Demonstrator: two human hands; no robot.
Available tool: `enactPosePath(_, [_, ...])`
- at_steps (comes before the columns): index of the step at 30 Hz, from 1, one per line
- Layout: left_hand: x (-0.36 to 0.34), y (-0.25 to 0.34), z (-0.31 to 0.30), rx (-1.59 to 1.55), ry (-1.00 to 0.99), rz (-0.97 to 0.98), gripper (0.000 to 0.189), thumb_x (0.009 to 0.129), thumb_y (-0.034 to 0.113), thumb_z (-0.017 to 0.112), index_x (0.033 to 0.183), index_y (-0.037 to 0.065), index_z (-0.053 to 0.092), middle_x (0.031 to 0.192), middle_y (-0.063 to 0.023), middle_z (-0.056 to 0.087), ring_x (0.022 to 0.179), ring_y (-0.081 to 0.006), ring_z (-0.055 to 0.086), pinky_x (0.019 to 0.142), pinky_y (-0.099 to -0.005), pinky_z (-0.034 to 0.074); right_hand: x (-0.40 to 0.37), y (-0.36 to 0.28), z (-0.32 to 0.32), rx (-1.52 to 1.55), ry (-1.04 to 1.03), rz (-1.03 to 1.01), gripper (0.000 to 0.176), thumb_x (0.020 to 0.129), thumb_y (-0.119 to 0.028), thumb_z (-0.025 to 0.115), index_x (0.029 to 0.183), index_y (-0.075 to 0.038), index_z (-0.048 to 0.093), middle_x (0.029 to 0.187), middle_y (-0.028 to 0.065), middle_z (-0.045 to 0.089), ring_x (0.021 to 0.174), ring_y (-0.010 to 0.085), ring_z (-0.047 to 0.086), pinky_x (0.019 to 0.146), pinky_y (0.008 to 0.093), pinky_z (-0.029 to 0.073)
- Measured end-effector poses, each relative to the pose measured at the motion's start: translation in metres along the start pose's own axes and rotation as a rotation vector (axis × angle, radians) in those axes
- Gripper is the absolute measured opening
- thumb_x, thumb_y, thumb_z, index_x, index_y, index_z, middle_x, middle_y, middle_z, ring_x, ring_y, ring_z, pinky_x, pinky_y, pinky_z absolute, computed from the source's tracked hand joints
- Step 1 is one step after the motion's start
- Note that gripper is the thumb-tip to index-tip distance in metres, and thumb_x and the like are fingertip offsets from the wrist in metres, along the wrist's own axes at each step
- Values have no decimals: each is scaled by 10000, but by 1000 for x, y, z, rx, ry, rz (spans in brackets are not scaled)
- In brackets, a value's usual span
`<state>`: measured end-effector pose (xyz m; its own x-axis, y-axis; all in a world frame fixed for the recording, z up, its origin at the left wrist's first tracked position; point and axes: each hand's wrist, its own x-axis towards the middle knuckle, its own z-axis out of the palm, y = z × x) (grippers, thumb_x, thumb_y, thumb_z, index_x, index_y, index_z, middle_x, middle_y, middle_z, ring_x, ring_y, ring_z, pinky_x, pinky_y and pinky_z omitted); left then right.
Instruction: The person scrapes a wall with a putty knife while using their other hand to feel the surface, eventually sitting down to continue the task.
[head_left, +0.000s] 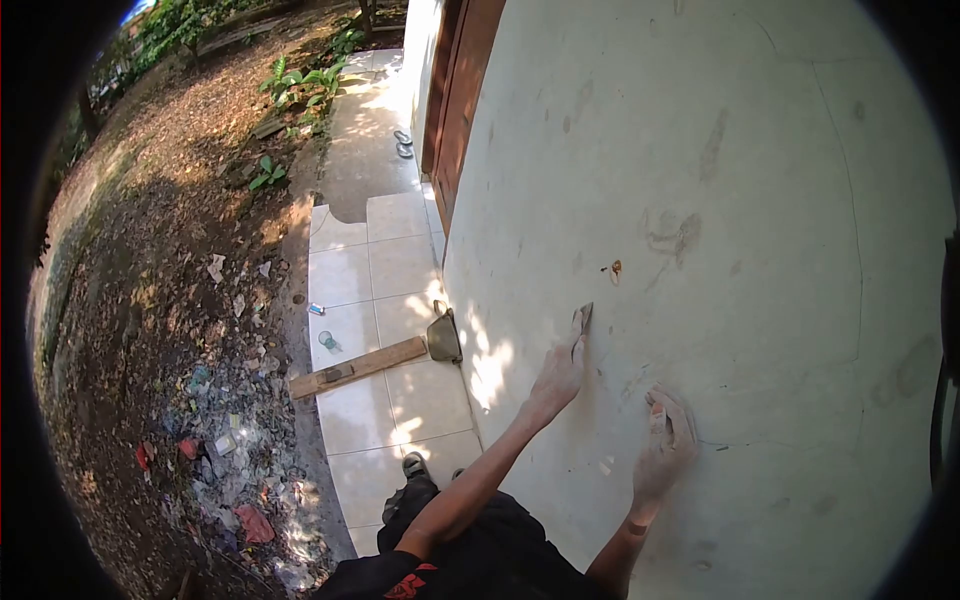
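A pale green wall [760,330] fills the right side, with hairline cracks, smudges and a small chipped brown spot [615,268]. My left hand [558,385] is closed around a putty knife [583,320], its blade pointing up close to the wall below the chipped spot. Lower and to the right, my right hand [670,445] is at the wall with its fingers curled. Whitish dust covers it, and what it holds, if anything, I cannot make out. Whether the blade touches the wall is hard to tell.
A wooden plank [375,365] lies across the tiled floor [350,425], its end near an olive container [443,338] by the wall. A glass [329,342] and a small pack [316,309] stand nearby. Sandals [403,145] lie near the brown door frame [462,95]. Litter [225,440] covers the ground left.
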<state>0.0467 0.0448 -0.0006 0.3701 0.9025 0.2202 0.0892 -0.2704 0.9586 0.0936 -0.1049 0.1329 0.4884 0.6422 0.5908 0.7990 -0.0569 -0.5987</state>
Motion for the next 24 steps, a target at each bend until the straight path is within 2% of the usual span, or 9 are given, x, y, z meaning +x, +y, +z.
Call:
enactPosePath(4, [45,28,-44,-62,-120,-198,503,1016,234,349,1478,47,287,802,-344,605,641,-473,610,633,-514,477,11,-23,2,-113,44,-97,174,887,0,549,1002,12,679,1108,136,666,1027,286,627,874,383,500])
enactPosePath(6, [56,29,-53,-113,-108,-222,486,1029,235,336,1495,101,300,535,-124,494,391,-180,427,399,-381,439,12,-28,5,-126,72,-113,176,886,8,547,1006,17,676,1131,145,656,1045,292,619,890,389,495])
enactPosePath(9, [29,18,-41,-86,-145,-136,484,1025,233,341,1493,113,310,583,-157,533,419,-212,489,435,-390,464,14,-30,12,-163,137,-150,176,886,18,545,1009,27,671,1165,164,638,1075,307,605,913,402,488])
enactPosePath(11, [6,-22,3,43,53,161,494,1021,226,341,1496,97,298,604,-166,534,423,-220,505,440,-389,465,15,-29,17,-184,180,-172,174,887,20,545,1008,31,670,1175,175,631,1088,315,599,921,409,486])
enactPosePath(15, [3,4,-9,-29,20,84,514,1017,238,345,1487,45,262,743,-290,627,531,-369,618,522,-451,524,17,-25,23,-180,263,-175,169,891,11,543,1006,40,664,1193,187,622,1118,327,585,936,417,479])
enactPosePath(17, [27,27,-38,-171,-157,-227,511,1021,253,338,1480,37,278,687,-256,619,475,-337,596,462,-438,513,19,-26,24,-187,288,-195,171,898,5,536,1009,41,661,1196,186,621,1127,327,581,941,418,476])
enactPosePath(19, [61,21,-50,-135,-173,-274,503,1025,262,329,1476,41,296,633,-210,605,420,-297,566,409,-418,496,21,-27,25,-155,326,-163,189,922,-29,508,1013,48,654,1210,193,613,1136,332,576,946,422,472])
enactPosePath(21, [97,4,-58,-158,-147,-269,487,1020,243,317,1488,108,326,512,-58,437,344,-170,415,322,-349,397,21,-27,26,-161,336,-156,209,937,-58,492,1018,49,653,1216,197,608,1140,332,573,948,423,470])
enactPosePath(24, [109,-3,-71,-140,-199,-282,482,1022,252,331,1491,138,329,512,-54,418,348,-170,404,332,-352,404,24,-28,33,-170,369,-138,246,957,-108,476,1024,49,652,1226,203,601,1147,334,569,949,426,469])
